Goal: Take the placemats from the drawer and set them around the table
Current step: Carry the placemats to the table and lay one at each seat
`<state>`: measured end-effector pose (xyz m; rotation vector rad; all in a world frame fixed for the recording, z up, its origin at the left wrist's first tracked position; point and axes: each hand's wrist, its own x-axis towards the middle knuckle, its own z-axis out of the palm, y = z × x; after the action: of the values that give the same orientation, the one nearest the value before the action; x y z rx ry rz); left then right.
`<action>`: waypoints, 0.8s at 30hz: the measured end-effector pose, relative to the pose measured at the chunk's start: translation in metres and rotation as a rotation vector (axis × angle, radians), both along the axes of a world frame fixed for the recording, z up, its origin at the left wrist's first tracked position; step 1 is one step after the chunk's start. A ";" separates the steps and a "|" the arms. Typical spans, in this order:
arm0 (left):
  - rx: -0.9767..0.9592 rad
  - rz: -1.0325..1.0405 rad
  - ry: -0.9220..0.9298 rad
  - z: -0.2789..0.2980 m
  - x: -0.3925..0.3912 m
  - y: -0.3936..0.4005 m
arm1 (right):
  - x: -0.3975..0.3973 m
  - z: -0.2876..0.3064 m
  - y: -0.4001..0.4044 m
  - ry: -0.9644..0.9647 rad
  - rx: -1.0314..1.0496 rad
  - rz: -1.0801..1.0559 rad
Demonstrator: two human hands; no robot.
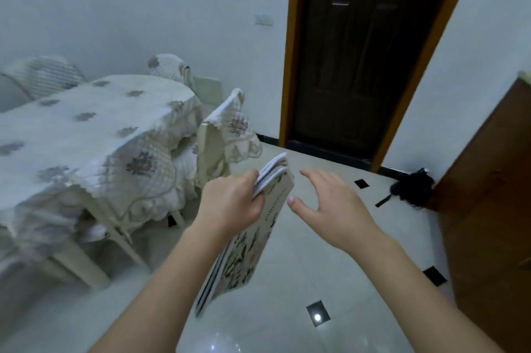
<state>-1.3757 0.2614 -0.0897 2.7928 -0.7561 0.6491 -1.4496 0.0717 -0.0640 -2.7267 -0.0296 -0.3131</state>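
Plainly, the stack of thin cream placemats with a green leaf-and-flower print [253, 240] is up in the air over the pale glossy tiled floor with small black inset squares [330, 237], hanging almost edge-on and tilted, its far corner high and its near corner drooping toward the person. Along the upper edge the layers show as several white woven strips lying close together, so more than one mat is in the bundle, though how many I cannot tell. The left hand [230, 203] grips that stack near its top end, fingers curled round the layered edge and thumb on the near side. The right hand [333, 203] hovers just beside the printed face with fingers spread and relaxed, thumb pointing at the mats; it has hold of nothing and looks just clear of them. To the left, well apart from the mats, stands the dining table under a quilted cream tablecloth with faded floral patches [94, 123]. A cream chair with a matching quilted back cover [227, 134] is tucked against its near end, and another covered chair back [169, 65] shows at the far end. Behind stands a dark brown panelled door in an orange-brown frame [362, 51], and a brown wooden cabinet side [488, 180] fills the right edge, with a small black bundle [413, 189] on the floor at its foot.
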 end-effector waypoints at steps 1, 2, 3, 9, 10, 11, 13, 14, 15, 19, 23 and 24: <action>-0.010 0.027 0.002 -0.001 0.007 0.012 | 0.010 0.000 0.010 0.003 -0.004 0.026; -0.023 0.060 0.003 -0.002 0.013 0.023 | 0.020 0.001 0.019 0.008 -0.009 0.050; -0.030 0.095 -0.001 -0.004 0.019 0.033 | 0.029 0.001 0.028 0.010 -0.014 0.073; -0.100 0.241 0.036 -0.012 0.046 0.079 | 0.090 -0.006 0.065 0.034 -0.022 0.219; -0.094 0.265 0.040 -0.013 0.051 0.084 | 0.100 -0.009 0.068 0.040 -0.020 0.242; -0.085 0.289 0.053 -0.014 0.056 0.087 | 0.110 -0.012 0.070 0.046 -0.017 0.265; -0.079 0.336 0.079 -0.016 0.068 0.090 | 0.132 -0.017 0.071 0.055 -0.002 0.315; -0.080 0.359 0.077 -0.016 0.074 0.090 | 0.143 -0.020 0.070 0.055 0.002 0.344; -0.083 0.385 0.069 -0.016 0.079 0.089 | 0.155 -0.022 0.069 0.053 0.003 0.373; -0.098 0.495 0.088 -0.011 0.102 0.082 | 0.205 -0.023 0.058 0.044 0.033 0.465; -0.163 0.607 0.083 -0.004 0.115 0.079 | 0.249 -0.023 0.064 0.046 0.026 0.580; -0.180 0.641 0.089 -0.003 0.116 0.082 | 0.257 -0.022 0.069 0.039 0.028 0.614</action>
<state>-1.2596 0.3429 -0.0931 2.8456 0.2309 0.6324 -1.1924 0.1410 -0.0863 -2.5367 -0.8201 -0.0777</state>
